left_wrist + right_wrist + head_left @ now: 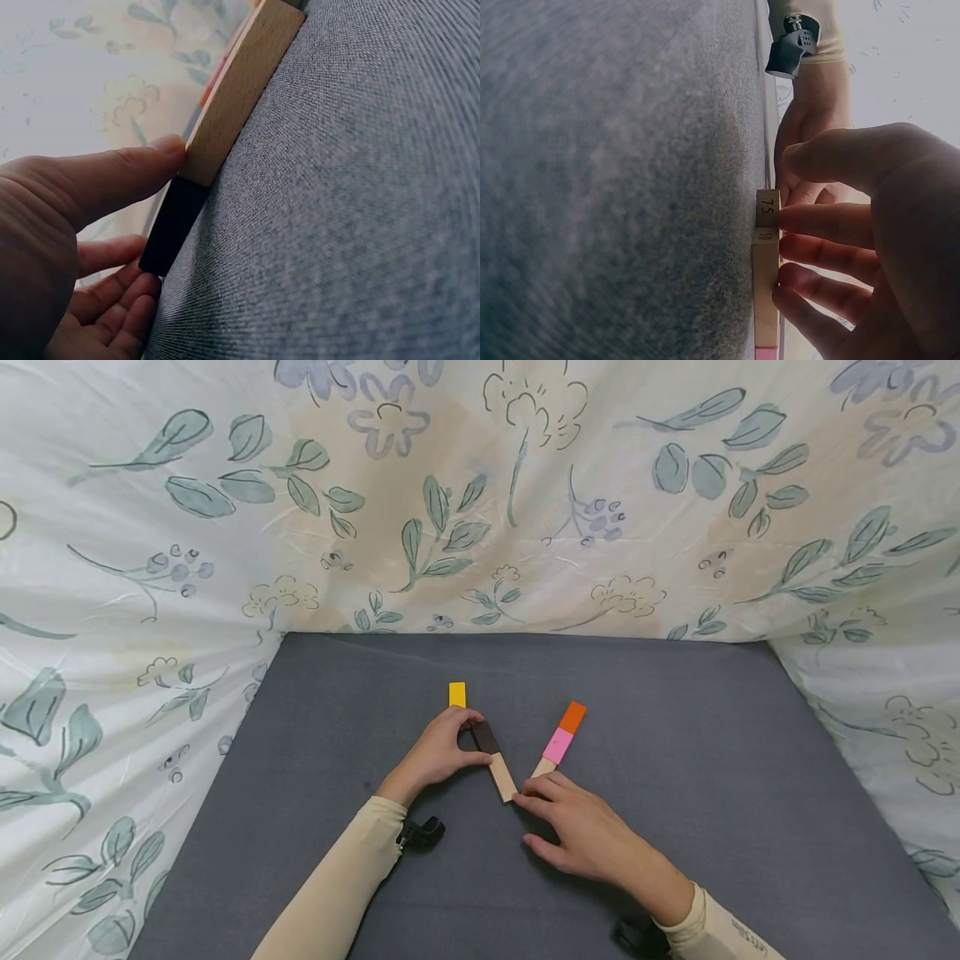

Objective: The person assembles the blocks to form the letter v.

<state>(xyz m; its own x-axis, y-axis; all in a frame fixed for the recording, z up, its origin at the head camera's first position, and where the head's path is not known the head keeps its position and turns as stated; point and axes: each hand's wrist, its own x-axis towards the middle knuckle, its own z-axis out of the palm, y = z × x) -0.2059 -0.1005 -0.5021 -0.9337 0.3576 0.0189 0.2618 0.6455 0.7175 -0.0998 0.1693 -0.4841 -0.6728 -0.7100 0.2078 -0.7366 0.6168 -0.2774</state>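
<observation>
Two rows of small flat wooden blocks form a V on the grey cloth. My left hand (438, 747) grips the dark brown block (486, 737) of the left row, fingers at its far end, thumb by its joint with a plain wood block (503, 778). Beyond those fingers a yellow block (457, 694) is partly hidden. The right row has an orange block (572, 718), a pink block (557, 747) and another plain block (543, 767). My right hand (592, 831) touches the plain blocks at the V's point with extended fingertips, thumb apart. Their ends (767, 210) carry marks in the right wrist view.
The dark grey cloth (300, 827) covers the table. A white curtain (525, 568) with a leaf and flower print hangs behind it and along both sides. Black wrist devices (422, 833) sit at both sleeve cuffs.
</observation>
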